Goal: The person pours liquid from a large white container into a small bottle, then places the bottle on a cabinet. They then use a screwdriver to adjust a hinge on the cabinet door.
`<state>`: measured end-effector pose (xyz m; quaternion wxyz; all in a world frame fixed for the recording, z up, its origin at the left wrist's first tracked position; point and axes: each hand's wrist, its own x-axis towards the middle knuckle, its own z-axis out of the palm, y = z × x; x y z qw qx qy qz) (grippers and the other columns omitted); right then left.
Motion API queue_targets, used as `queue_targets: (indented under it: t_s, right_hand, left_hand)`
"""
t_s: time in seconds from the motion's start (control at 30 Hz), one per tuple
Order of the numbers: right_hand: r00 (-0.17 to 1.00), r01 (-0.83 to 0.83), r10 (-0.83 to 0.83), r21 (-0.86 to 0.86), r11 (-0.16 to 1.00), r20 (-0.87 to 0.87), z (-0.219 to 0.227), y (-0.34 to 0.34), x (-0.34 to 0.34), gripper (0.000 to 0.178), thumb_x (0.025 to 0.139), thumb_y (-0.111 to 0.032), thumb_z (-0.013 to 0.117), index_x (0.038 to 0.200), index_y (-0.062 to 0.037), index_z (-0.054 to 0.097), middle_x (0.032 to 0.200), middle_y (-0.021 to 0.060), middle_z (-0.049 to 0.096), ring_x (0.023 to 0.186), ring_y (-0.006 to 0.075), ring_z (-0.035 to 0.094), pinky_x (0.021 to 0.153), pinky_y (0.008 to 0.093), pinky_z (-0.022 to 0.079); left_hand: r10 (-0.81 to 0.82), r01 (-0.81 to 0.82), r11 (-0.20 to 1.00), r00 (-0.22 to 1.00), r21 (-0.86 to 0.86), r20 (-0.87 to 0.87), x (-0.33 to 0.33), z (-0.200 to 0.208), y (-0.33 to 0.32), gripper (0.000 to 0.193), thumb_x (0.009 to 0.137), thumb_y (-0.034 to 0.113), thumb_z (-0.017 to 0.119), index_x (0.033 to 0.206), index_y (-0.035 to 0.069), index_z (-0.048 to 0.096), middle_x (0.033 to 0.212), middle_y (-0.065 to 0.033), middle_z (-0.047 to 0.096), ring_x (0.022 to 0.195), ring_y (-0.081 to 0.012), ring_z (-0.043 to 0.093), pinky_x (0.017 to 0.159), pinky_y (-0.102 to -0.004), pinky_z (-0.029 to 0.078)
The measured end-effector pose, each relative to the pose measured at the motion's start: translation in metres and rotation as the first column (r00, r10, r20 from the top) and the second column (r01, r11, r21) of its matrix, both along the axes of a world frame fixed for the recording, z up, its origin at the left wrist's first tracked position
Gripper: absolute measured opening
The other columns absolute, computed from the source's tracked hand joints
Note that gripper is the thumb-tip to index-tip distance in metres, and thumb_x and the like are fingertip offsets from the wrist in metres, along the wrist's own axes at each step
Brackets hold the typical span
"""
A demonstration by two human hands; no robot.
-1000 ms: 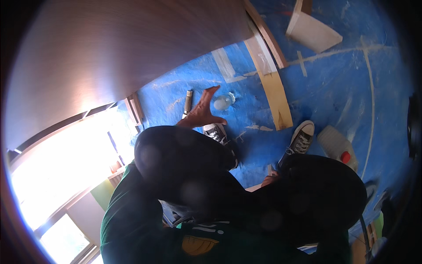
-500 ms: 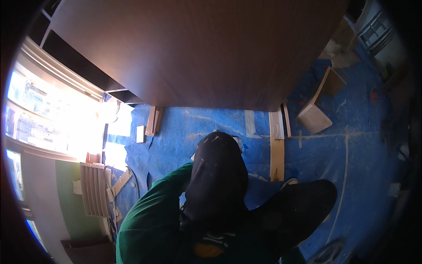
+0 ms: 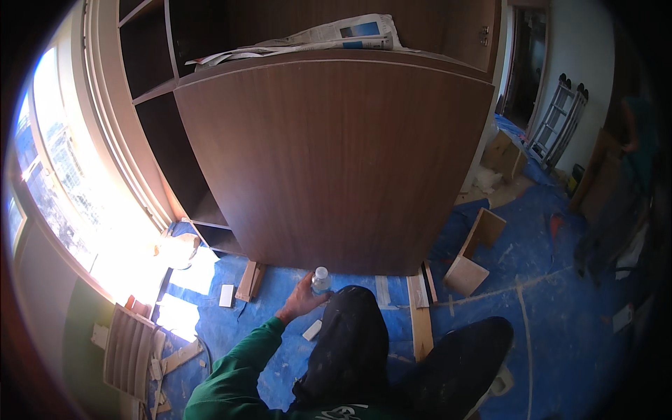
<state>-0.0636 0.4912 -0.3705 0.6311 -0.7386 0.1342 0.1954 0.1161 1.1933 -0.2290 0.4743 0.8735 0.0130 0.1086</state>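
My left hand (image 3: 301,301) is closed around a clear bottle (image 3: 321,281) with a white cap. It holds the bottle upright, just in front of my raised left knee, near the foot of a large brown wood-grain cabinet panel (image 3: 329,168). A small white piece (image 3: 312,330) lies below that hand on the blue floor sheet (image 3: 273,381); its kind is unclear. My right hand does not show.
Folded newspaper (image 3: 329,35) rests on the panel's top edge. Wooden strips (image 3: 421,318) and an angled board piece (image 3: 476,255) lie right. Slatted panel (image 3: 129,343) stands left by the bright window. A folded ladder (image 3: 560,119) leans far right, near another person's sleeve (image 3: 642,133).
My view has tilted up, showing the cabinet's top and the newspaper. My left hand, hidden behind my knee before, has come into sight with the bottle.
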Motion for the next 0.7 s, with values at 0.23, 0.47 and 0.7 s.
queue_targets:
  t_s: [0.23, 0.47, 0.7]
  right_hand:
    - [0.891, 0.332, -0.001, -0.649, 0.685, 0.455, 0.232, 0.021, 0.128, 0.028, 0.103, -0.019, 0.067, 0.118, 0.0045, 0.071, 0.098, 0.016, 0.074, 0.091, 0.0297, 0.072, 0.085, 0.0436, 0.056]
    - [0.684, 0.16, 0.203, -0.416, 0.895, 0.701, 0.385, 0.143, 0.219, 0.031, 0.103, -0.018, 0.072, 0.127, 0.002, 0.07, 0.107, 0.0132, 0.075, 0.098, 0.0205, 0.07, 0.088, 0.0369, 0.056]
    - [0.779, -0.205, 0.544, -0.694, 0.69, 0.311, 0.341, 0.166, 0.226, 0.043, 0.1, -0.028, 0.076, 0.131, 0.0017, 0.068, 0.112, 0.0204, 0.077, 0.101, 0.0326, 0.074, 0.091, 0.0416, 0.057]
  left_hand:
    - [0.192, -0.17, 0.975, 0.969, -0.147, 0.153, -0.027, 0.062, -0.007, 0.063, 0.094, 0.043, 0.085, 0.132, 0.001, 0.057, 0.114, -0.0175, 0.071, 0.11, -0.0287, 0.071, 0.097, -0.0453, 0.056]
    - [0.201, -0.215, 0.976, 0.947, 0.03, 0.252, -0.013, 0.172, -0.038, 0.057, 0.097, 0.043, 0.083, 0.121, 0.001, 0.054, 0.106, -0.0186, 0.072, 0.102, -0.0313, 0.074, 0.088, -0.0473, 0.057]
    - [0.023, -0.15, 0.962, 0.876, 0.227, 0.482, 0.049, 0.272, -0.076, 0.075, 0.103, 0.048, 0.073, 0.15, 0.004, 0.034, 0.112, -0.0221, 0.071, 0.103, -0.035, 0.076, 0.088, -0.0507, 0.06]
